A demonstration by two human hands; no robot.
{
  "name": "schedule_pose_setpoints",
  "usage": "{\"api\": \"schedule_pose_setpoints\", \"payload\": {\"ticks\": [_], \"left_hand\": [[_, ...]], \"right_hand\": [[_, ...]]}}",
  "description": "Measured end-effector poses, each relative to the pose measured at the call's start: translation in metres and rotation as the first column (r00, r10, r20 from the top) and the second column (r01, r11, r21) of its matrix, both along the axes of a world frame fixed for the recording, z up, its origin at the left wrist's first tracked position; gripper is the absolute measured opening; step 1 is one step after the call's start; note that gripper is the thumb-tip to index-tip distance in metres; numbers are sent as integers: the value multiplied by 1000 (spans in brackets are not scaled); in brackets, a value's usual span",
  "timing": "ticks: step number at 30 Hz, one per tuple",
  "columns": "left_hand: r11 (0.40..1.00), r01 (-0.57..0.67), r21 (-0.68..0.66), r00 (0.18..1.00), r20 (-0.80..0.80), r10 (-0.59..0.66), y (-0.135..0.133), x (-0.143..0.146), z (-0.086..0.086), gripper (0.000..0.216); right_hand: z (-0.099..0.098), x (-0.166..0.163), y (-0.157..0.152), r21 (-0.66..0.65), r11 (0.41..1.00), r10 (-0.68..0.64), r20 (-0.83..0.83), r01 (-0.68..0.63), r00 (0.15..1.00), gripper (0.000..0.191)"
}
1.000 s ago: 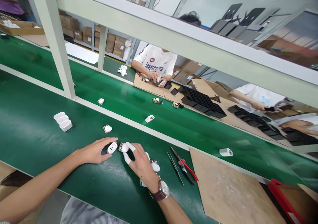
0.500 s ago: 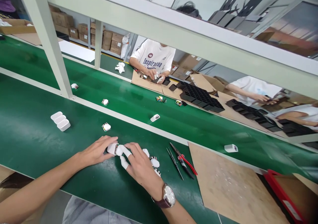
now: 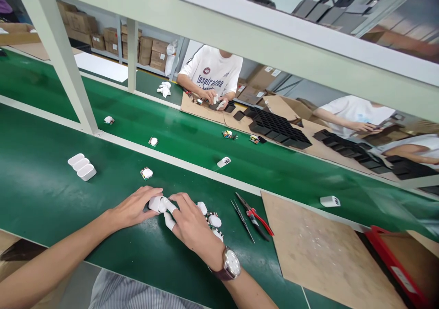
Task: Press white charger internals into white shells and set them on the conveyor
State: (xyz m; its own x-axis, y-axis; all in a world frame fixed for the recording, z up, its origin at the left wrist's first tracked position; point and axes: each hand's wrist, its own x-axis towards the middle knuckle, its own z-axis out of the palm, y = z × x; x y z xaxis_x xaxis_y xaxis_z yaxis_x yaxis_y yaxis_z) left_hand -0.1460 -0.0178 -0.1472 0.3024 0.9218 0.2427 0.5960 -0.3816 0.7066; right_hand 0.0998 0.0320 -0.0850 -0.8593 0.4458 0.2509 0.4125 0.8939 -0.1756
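My left hand (image 3: 137, 206) is closed around a small white plastic charger housing (image 3: 156, 204), with its open end facing right. At that opening is my right hand (image 3: 195, 229), with white finger cots on the thumb and index finger. These press at a white-topped circuit board, mostly hidden by the housing and fingertips. Just right of the right hand lie several white-topped circuit boards (image 3: 215, 221). One more circuit board (image 3: 147, 173) rests above the left hand. A group of empty white housings (image 3: 82, 166) stands to the left.
Tweezers (image 3: 243, 221) and red-handled pliers (image 3: 255, 217) lie on the green bench, beside a cardboard sheet (image 3: 308, 245). A red tray (image 3: 391, 268) is at far right. Beyond the rail (image 3: 185, 166), a green belt carries boards and a white charger (image 3: 224, 162). Co-workers sit opposite, near black trays (image 3: 277, 126).
The white-topped board has gone deeper into the housing, pushed by my right fingers. Pieces on the belt have shifted right. My left hand has hardly moved.
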Motion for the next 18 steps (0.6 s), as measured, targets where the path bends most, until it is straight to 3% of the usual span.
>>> {"api": "schedule_pose_setpoints", "payload": {"ticks": [4,7,10,18], "left_hand": [[1000,-5,-2,1000,12,5,0,1,0,63],[998,-11,-59,999,41,13,0,2,1,65],[993,-5,-119,997,77,14,0,2,1,67],[977,-1,-214,993,117,27,0,2,6,71]], "right_hand": [[5,-3,-2,12,1000,-20,18,20,1000,20],[4,-3,-3,-24,999,-33,-73,31,997,24],[-1,-6,-5,-46,998,-41,-159,34,986,17],[-19,-14,-1,-196,979,-96,-184,59,978,25]]}}
